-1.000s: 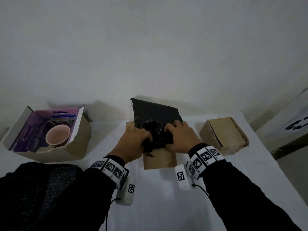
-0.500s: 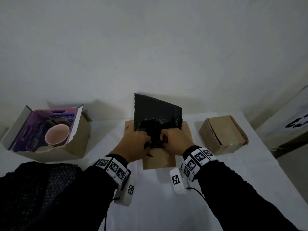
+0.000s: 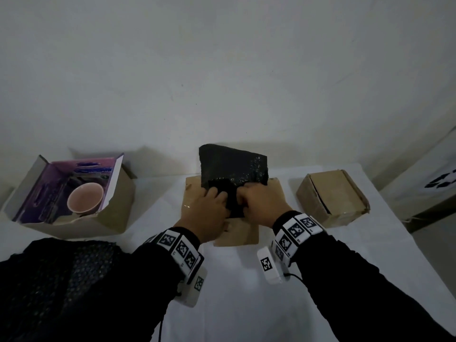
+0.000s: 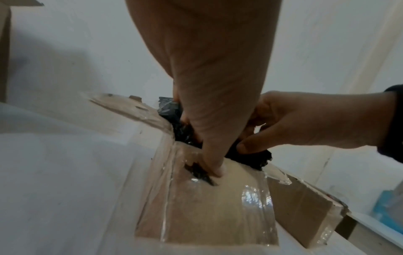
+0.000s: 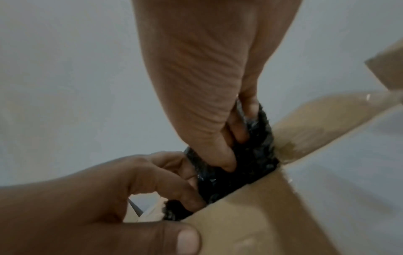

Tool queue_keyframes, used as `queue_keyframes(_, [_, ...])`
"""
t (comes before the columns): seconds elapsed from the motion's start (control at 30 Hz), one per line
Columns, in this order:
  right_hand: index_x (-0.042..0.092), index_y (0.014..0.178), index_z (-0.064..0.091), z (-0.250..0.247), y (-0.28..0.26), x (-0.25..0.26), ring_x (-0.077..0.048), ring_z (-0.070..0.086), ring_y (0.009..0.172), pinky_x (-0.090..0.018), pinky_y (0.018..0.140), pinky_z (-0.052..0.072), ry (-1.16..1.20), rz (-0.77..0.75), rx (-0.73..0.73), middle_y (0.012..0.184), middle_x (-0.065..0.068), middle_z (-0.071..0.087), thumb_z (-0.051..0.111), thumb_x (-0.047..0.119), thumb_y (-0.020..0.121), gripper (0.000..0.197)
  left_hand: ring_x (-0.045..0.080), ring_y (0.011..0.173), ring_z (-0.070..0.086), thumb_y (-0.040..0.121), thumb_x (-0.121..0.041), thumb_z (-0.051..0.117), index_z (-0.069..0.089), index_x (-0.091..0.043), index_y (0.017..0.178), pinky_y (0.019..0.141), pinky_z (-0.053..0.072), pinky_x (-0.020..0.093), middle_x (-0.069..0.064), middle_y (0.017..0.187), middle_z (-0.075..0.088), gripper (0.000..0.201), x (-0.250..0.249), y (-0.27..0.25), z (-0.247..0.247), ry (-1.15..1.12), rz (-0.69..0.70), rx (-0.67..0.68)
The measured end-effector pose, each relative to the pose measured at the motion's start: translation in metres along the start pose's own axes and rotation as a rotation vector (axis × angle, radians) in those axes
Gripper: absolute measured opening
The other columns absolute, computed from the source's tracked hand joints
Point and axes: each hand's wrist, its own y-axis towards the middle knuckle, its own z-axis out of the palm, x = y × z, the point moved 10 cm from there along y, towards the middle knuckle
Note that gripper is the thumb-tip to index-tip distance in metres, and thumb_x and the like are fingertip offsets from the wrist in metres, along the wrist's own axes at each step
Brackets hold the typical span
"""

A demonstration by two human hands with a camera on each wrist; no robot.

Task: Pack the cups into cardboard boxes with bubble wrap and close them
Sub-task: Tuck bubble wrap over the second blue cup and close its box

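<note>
The white table (image 3: pixel 237 292) carries everything, placed here from the open middle box (image 3: pixel 237 233). Left of it stands the open purple-lined box (image 3: pixel 74 193) holding a pink cup (image 3: pixel 85 201); right of it, the closed box (image 3: pixel 333 196). The black bubble wrap (image 3: pixel 234 166) sticks up out of the middle box, more upright than a second ago. The left hand (image 3: pixel 204 213) and right hand (image 3: pixel 261 206), earlier flatter on top, now have curled fingers gripping the wrap at the box mouth.
</note>
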Motion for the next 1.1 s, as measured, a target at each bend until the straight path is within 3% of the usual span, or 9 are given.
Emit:
queue_keyframes(0.1, [0.02, 0.101, 0.057, 0.001, -0.007, -0.017, -0.027, 0.054, 0.095, -0.044, 0.088, 0.043, -0.159, 0.059, 0.005, 0.105, -0.005, 0.056, 0.064, 0.038, 0.079, 0.029, 0.024, 0.106, 0.044, 0.094, -0.05, 0.043, 0.062, -0.027, 0.116, 0.093, 0.035, 0.037, 0.003, 0.119, 0.051, 0.037, 0.002, -0.002, 0.001, -0.018, -0.019, 0.0])
queue_keyframes(0.17, [0.016, 0.098, 0.06, 0.005, -0.009, -0.015, -0.026, 0.057, 0.092, -0.038, 0.09, 0.041, -0.088, 0.039, 0.043, 0.104, -0.007, 0.059, 0.06, 0.023, 0.086, 0.014, 0.024, 0.106, 0.05, 0.096, -0.045, 0.044, 0.061, -0.022, 0.118, 0.093, 0.04, 0.036, 0.005, 0.117, 0.056, 0.037, 0.001, -0.001, 0.005, -0.096, -0.009, 0.041])
queue_keyframes(0.33, [0.023, 0.079, 0.061, 0.001, -0.008, -0.007, -0.02, 0.061, 0.078, -0.035, 0.084, 0.04, -0.125, 0.056, -0.064, 0.082, 0.003, 0.064, 0.053, 0.009, 0.085, 0.017, 0.024, 0.099, 0.057, 0.096, -0.042, 0.047, 0.059, -0.016, 0.12, 0.08, 0.044, 0.033, 0.005, 0.117, 0.054, 0.037, 0.002, -0.007, 0.005, -0.179, 0.011, 0.063])
queue_keyframes(0.43, [0.019, 0.092, 0.059, 0.008, -0.008, 0.008, -0.022, 0.062, 0.077, -0.03, 0.068, 0.038, -0.036, 0.006, -0.069, 0.086, 0.0, 0.066, 0.049, 0.015, 0.092, 0.01, 0.023, 0.098, 0.059, 0.095, -0.042, 0.048, 0.059, -0.018, 0.119, 0.09, 0.046, 0.035, 0.003, 0.116, 0.06, 0.036, 0.001, -0.009, 0.002, -0.138, 0.037, 0.056])
queue_keyframes(0.53, [0.013, 0.115, 0.046, 0.022, -0.011, 0.023, -0.029, 0.061, 0.078, -0.033, 0.065, 0.035, 0.064, -0.032, -0.008, 0.091, -0.008, 0.067, 0.034, 0.03, 0.102, 0.024, 0.022, 0.102, 0.059, 0.093, -0.049, 0.042, 0.064, -0.02, 0.109, 0.11, 0.023, 0.042, -0.001, 0.106, 0.067, 0.039, -0.003, -0.008, 0.001, 0.003, 0.056, 0.016])
queue_keyframes(0.63, [0.014, 0.117, 0.043, 0.022, -0.013, 0.025, -0.028, 0.063, 0.076, -0.038, 0.085, 0.036, -0.054, -0.065, -0.072, 0.085, -0.006, 0.07, 0.028, 0.037, 0.102, 0.031, 0.023, 0.105, 0.055, 0.093, -0.051, 0.034, 0.068, -0.021, 0.101, 0.113, 0.01, 0.048, -0.003, 0.099, 0.069, 0.046, -0.004, -0.006, 0.002, 0.05, 0.022, 0.0])
queue_keyframes(0.73, [0.013, 0.114, 0.044, 0.028, -0.012, 0.013, -0.029, 0.063, 0.075, -0.035, 0.079, 0.039, 0.04, -0.017, -0.014, 0.084, -0.008, 0.071, 0.03, 0.037, 0.101, 0.03, 0.024, 0.124, 0.044, 0.092, -0.056, 0.031, 0.065, -0.021, 0.118, 0.113, -0.003, 0.05, -0.002, 0.114, 0.067, 0.055, -0.006, -0.003, 0.007, 0.023, -0.015, 0.032])
queue_keyframes(0.93, [0.015, 0.105, 0.052, 0.03, -0.008, 0.002, -0.027, 0.062, 0.082, -0.033, 0.076, 0.041, 0.021, 0.055, 0.067, 0.091, -0.007, 0.068, 0.038, 0.034, 0.097, 0.025, 0.018, 0.131, 0.037, 0.094, -0.056, 0.027, 0.06, -0.025, 0.124, 0.111, -0.003, 0.053, -0.005, 0.124, 0.062, 0.055, 0.008, -0.008, 0.012, -0.15, -0.074, 0.129])
queue_keyframes(1.1, [0.023, 0.077, 0.037, -0.042, -0.03, -0.005, -0.017, 0.044, 0.056, -0.037, 0.056, 0.042, 0.191, 0.051, -0.615, 0.066, 0.008, 0.044, 0.045, 0.049, 0.094, 0.033, 0.013, 0.123, 0.048, 0.104, -0.043, 0.017, 0.068, -0.023, 0.105, 0.108, 0.026, 0.044, -0.004, 0.113, 0.067, 0.055, 0.019, -0.016, 0.007, -0.343, -0.005, 0.036])
